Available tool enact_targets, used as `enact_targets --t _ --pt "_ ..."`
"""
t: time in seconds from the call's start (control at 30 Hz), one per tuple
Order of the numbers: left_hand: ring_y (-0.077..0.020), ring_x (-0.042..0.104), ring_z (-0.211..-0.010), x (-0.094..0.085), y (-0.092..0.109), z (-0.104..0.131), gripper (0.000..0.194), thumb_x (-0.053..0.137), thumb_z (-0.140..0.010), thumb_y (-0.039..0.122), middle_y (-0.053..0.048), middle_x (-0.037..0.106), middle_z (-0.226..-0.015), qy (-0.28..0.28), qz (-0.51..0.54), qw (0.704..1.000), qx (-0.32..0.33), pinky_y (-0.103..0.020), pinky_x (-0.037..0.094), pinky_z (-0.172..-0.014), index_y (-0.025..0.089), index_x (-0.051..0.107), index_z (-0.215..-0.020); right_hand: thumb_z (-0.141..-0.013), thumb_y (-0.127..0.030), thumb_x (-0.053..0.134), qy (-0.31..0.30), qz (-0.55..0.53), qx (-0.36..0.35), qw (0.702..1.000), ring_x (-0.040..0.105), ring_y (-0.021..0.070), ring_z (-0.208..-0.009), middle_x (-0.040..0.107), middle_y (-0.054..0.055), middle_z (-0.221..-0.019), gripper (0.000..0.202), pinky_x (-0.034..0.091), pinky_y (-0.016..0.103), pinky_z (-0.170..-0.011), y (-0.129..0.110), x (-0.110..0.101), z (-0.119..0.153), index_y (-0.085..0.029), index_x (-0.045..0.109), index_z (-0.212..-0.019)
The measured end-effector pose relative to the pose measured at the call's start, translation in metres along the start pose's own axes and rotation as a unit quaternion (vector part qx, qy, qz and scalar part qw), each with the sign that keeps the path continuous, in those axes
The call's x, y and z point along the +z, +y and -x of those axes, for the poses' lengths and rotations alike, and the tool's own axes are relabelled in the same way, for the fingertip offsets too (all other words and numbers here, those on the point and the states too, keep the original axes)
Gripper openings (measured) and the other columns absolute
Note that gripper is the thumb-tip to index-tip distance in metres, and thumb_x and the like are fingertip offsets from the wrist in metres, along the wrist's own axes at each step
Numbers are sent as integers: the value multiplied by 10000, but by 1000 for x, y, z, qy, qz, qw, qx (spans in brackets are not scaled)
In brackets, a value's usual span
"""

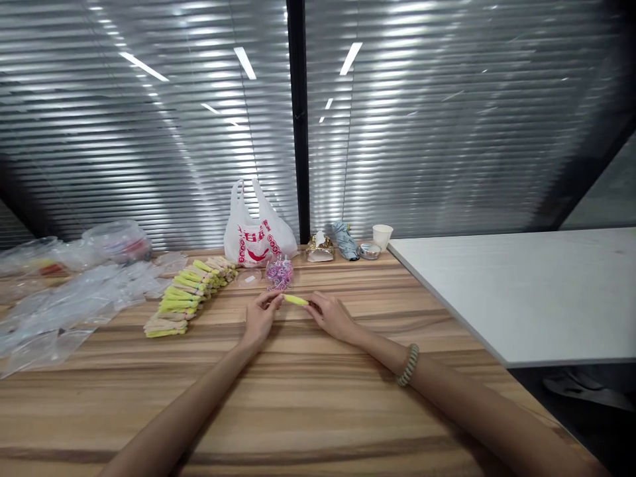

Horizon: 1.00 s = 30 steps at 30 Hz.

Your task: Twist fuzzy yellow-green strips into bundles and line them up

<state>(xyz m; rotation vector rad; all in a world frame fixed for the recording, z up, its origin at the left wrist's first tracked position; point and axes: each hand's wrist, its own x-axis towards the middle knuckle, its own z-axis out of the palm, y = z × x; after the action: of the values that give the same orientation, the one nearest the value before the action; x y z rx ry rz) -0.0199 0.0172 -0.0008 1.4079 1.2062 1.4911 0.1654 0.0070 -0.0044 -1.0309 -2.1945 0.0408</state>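
2 bare hands meet near the middle of the wood-grained worktop (288, 411), with 1 slim yellow piece (295, 300) stretched between them. The left hand (259, 319) has its fingers narrowed on the left end of the yellow piece; the right hand (332, 315) pinches the right end, fingers likewise close together. The yellow piece lies roughly level, its right end slightly nearer, and its middle shows in the gap between the hands. A coiled band (408, 366) circles the right forearm.

Just beyond the left hand stands a clear tub (279, 272) of small pink and purple pieces, with a clear round lid (248, 278) to its left. Farther left, a long row of yellow and beige bundles (186, 295) runs from near left to far right. Clear plastic bags (84, 298) spread over the far left.

Along the far edge, left to right, are a white carrier bag (258, 242) with red print, a gold tissue pack (320, 248), a crumpled grey-blue item (345, 242), a low round tin (369, 250) and 1 white cup (382, 236). A white tabletop (546, 291) adjoins at right.
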Motion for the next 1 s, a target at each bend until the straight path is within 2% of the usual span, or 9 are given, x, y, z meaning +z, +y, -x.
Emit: enact_targets --t 0.2,0.47,0.73,1.0 --pt "-197 600 -806 0 -2 -1 275 650 -629 334 -87 672 -871 4 -33 999 13 -290 458 -712 134 683 -815 -873 -238 406 7 -2 32 999 512 137 -689 567 37 -809 122 351 233 -605 0 0 0 -173 509 -856" --pt "-196 593 -811 -1 -1 -1 237 629 -657 315 -76 678 -849 -5 -93 994 65 -291 442 -723 151 696 -815 -875 -249 392 8 -7 52 999 509 142 -701 557 39 -831 119 348 236 -603 2 3 0 -180 489 -878" --pt "-177 571 -696 -1 3 0 260 621 -659 328 -63 687 -779 -14 -121 991 55 -270 421 -630 141 697 -824 -867 -245 405 11 0 60 998 507 144 -694 556 31 -802 96 340 234 -595 2 4 0 -183 477 -854" --pt "-179 558 -694 -2 2 0 259 598 -678 341 -55 679 -723 -36 -138 989 46 -254 399 -598 139 698 -806 -857 -228 426 14 -4 60 998 508 139 -687 558 25 -787 71 337 229 -595 2 2 1 -185 482 -853"
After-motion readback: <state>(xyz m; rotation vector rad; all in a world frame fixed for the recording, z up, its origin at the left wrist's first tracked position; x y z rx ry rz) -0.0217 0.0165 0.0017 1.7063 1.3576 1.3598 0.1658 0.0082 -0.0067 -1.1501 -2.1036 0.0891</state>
